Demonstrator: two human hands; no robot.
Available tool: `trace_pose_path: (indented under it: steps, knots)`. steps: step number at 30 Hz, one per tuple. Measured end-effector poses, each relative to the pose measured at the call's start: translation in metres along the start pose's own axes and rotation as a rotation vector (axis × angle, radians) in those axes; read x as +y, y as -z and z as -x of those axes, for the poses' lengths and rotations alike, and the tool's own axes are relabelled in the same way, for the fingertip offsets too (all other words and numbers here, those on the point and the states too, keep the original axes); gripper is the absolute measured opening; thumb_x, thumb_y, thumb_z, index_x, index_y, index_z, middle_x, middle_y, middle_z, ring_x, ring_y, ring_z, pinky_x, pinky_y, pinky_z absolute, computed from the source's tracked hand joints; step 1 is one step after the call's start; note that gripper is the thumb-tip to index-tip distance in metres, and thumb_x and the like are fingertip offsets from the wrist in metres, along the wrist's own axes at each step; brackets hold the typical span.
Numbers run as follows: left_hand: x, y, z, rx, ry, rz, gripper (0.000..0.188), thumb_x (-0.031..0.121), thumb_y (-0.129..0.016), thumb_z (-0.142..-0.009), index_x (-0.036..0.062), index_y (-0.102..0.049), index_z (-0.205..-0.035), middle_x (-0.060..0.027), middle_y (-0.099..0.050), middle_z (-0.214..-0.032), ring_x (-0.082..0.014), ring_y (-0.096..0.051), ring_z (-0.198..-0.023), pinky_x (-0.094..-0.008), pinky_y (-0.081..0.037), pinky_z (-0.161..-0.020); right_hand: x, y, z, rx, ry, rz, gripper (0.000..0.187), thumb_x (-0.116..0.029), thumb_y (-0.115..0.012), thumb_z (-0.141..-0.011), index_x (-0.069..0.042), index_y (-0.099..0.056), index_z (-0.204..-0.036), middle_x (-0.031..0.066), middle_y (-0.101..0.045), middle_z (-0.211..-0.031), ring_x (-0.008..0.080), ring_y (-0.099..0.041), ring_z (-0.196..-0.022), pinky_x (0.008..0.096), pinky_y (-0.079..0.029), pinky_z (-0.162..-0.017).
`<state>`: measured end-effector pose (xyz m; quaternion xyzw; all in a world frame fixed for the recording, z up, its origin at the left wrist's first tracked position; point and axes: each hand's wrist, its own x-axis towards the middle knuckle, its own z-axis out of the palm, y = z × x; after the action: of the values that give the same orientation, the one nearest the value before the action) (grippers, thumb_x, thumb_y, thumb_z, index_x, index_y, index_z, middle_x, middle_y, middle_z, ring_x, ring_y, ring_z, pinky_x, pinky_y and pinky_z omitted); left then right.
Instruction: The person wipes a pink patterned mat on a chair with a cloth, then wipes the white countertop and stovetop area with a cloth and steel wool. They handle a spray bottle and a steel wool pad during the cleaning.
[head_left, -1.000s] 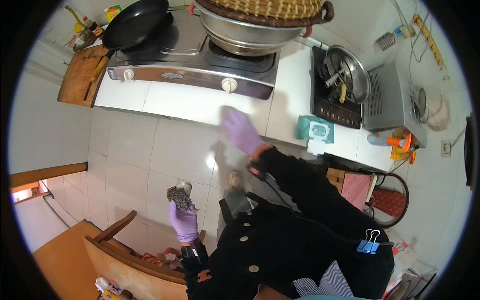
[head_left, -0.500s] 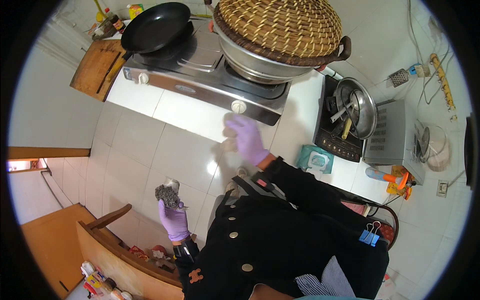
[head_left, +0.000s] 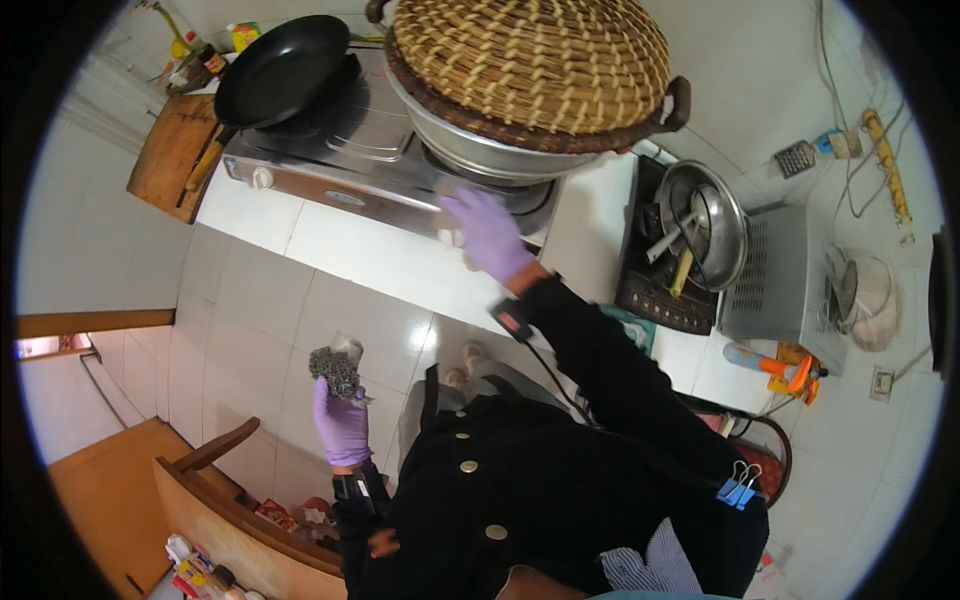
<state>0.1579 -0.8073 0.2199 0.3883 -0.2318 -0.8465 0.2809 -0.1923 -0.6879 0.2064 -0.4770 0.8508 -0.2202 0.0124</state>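
My left hand (head_left: 342, 425), in a purple glove, is closed round a grey steel wool scrubber (head_left: 334, 372) above the tiled floor. Something whitish shows behind the scrubber, its kind unclear. My right hand (head_left: 490, 235), gloved the same way, reaches to the front edge of a two-burner gas stove (head_left: 300, 186), beside its right knob (head_left: 450, 237). Its fingers are bent and blurred; a pale patch shows under them that I cannot make out. On the right burner stands a large metal pot (head_left: 490, 150) under a woven straw lid (head_left: 530, 70). A black frying pan (head_left: 285, 75) rests on the left burner.
A wooden cutting board (head_left: 160, 160) leans at the counter's left end. To the right, an induction cooker (head_left: 665, 312) carries a metal pan (head_left: 735, 215) with utensils, next to a grey oven-like appliance (head_left: 770, 270). A wooden chair (head_left: 240, 520) stands at lower left.
My right hand has moved forward onto the stove's front edge. My left hand still holds the scrubber at about the same place. The view has shifted slightly, so the stove appears further left.
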Motion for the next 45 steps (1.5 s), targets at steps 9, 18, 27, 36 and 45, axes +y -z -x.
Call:
trace_pose_path:
  steps: [9, 18, 27, 36, 45]
  knots:
    - [0.022, 0.039, -0.003, 0.106, -0.050, 0.141, 0.037, 0.032, -0.054, -0.101, 0.0048, -0.057, -0.126, -0.0084, -0.066, -0.110, -0.0192, -0.059, -0.083, -0.0331, -0.048, -0.068, -0.012, -0.004, 0.016, 0.099, -0.118, 0.069, 0.049, -0.005, -0.056, -0.083, -0.010, -0.060, -0.131, 0.0187, -0.054, -0.137, 0.0404, -0.055, -0.118, 0.0500, -0.046, -0.097]
    - [0.107, 0.088, -0.068, 0.058, -0.025, 0.112, 0.039, 0.031, -0.054, -0.101, 0.0062, -0.055, -0.131, -0.0084, -0.066, -0.115, -0.0185, -0.061, -0.089, -0.0329, -0.048, -0.072, -0.124, -0.108, -0.123, 0.007, -0.159, 0.489, 0.057, -0.008, -0.054, -0.083, -0.010, -0.051, -0.140, 0.0167, -0.044, -0.150, 0.0373, -0.050, -0.129, 0.0483, -0.046, -0.100]
    - [0.241, 0.164, -0.147, -0.055, 0.010, 0.017, 0.042, 0.034, -0.056, -0.100, 0.0046, -0.055, -0.130, -0.0094, -0.065, -0.114, -0.0183, -0.061, -0.088, -0.0313, -0.049, -0.069, -0.148, -0.128, -0.085, 0.157, -0.345, 0.207, 0.070, 0.005, -0.061, -0.074, -0.005, -0.047, -0.143, 0.0176, -0.036, -0.154, 0.0440, -0.039, -0.137, 0.0474, -0.039, -0.111]
    - [0.285, 0.191, -0.193, -0.053, 0.104, 0.029, 0.042, 0.035, -0.054, -0.101, 0.0041, -0.055, -0.130, -0.0097, -0.065, -0.115, -0.0189, -0.061, -0.089, -0.0323, -0.050, -0.070, -0.182, -0.191, -0.169, 0.169, -0.261, 0.410, 0.063, -0.001, -0.057, -0.080, -0.006, -0.047, -0.142, 0.0199, -0.041, -0.150, 0.0426, -0.038, -0.139, 0.0492, -0.031, -0.116]
    - [0.293, 0.198, -0.204, -0.098, 0.128, 0.080, 0.041, 0.033, -0.055, -0.101, 0.0042, -0.055, -0.130, -0.0099, -0.066, -0.115, -0.0201, -0.061, -0.085, -0.0344, -0.050, -0.072, -0.208, -0.177, -0.225, 0.094, 0.053, 0.353, 0.062, -0.006, -0.056, -0.084, -0.009, -0.045, -0.145, 0.0145, -0.041, -0.151, 0.0372, -0.043, -0.136, 0.0436, -0.036, -0.114]
